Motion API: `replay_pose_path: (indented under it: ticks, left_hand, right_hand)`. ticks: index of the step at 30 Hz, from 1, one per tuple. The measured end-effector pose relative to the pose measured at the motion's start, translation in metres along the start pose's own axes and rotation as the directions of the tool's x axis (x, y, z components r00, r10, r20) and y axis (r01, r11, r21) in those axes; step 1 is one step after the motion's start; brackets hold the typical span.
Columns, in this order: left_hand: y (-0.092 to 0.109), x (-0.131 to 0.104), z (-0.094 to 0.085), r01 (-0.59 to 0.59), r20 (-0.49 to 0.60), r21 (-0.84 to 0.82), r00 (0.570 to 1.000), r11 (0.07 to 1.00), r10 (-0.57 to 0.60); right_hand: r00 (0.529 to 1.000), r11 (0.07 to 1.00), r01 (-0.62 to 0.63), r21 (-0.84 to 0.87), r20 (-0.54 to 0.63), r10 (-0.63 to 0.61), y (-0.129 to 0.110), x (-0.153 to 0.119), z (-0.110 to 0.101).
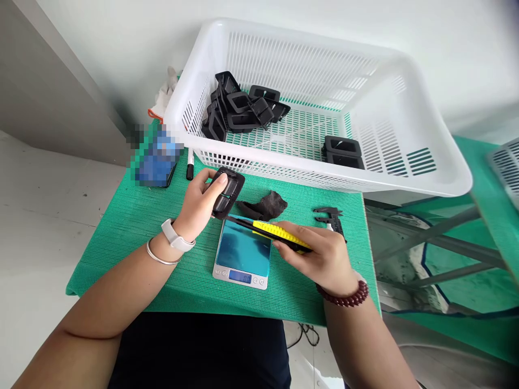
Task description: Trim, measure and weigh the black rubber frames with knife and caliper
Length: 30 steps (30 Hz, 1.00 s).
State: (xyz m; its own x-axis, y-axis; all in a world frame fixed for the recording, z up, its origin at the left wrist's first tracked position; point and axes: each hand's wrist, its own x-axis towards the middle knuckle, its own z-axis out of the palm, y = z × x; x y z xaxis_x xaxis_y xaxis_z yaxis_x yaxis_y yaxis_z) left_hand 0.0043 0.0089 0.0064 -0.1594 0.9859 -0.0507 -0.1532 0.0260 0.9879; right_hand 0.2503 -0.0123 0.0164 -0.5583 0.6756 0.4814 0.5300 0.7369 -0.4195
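Observation:
My left hand (199,201) grips a black plastic frame part (231,186) by its left side, thumb across the front. In my right hand (320,251) is a yellow and black utility knife (279,233), its fingers wrapped round the handle. The knife's tip points left and lies close to the lower edge of the part; whether it touches, I cannot tell. Below both hands sits a small digital scale (243,251) with a shiny blue plate and a lit display. Just behind the scale lies a crumpled dark cloth or glove (267,204).
A large white plastic basket (284,162) stands at the back, with several black frame parts (243,108) at its left and a few more (343,151) at its right. Calipers (330,216), a marker (190,167) and a pixelated blue item (158,159) lie on the green-covered table (133,232).

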Motion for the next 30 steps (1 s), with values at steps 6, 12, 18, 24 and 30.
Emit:
replay_pose_path:
  ticks: [6, 12, 18, 24, 30]
  left_hand:
    - [-0.0023, 0.0005, -0.0013, -0.001, 0.032, -0.012, 0.999, 1.0, 0.001]
    - [-0.0035, 0.0015, -0.0038, -0.013, 0.093, -0.031, 0.996, 0.999, 0.015]
    - [-0.0038, 0.0011, -0.0038, -0.009, 0.092, -0.02, 0.996, 1.0, 0.011]
    - [-0.0014, 0.0012, -0.0042, -0.032, 0.107, -0.037, 0.994, 0.999, 0.036]
    - [-0.002, 0.0011, -0.004, 0.022, 0.123, -0.078, 0.992, 0.997, -0.012]
  right_hand:
    - [0.975, 0.981, -0.125, -0.151, -0.204, 0.092, 0.0037, -0.0029, 0.0001]
    - [0.998, 0.999, -0.045, -0.019, -0.035, 0.044, 0.0036, -0.003, -0.0007]
    - [0.983, 0.989, -0.104, -0.105, -0.159, 0.087, 0.0043, -0.0021, -0.0023]
    - [0.995, 0.996, -0.051, -0.07, -0.091, 0.045, 0.0053, -0.0027, -0.0027]
    - [0.988, 0.995, -0.057, -0.079, -0.151, 0.045, 0.0038, -0.0032, -0.0043]
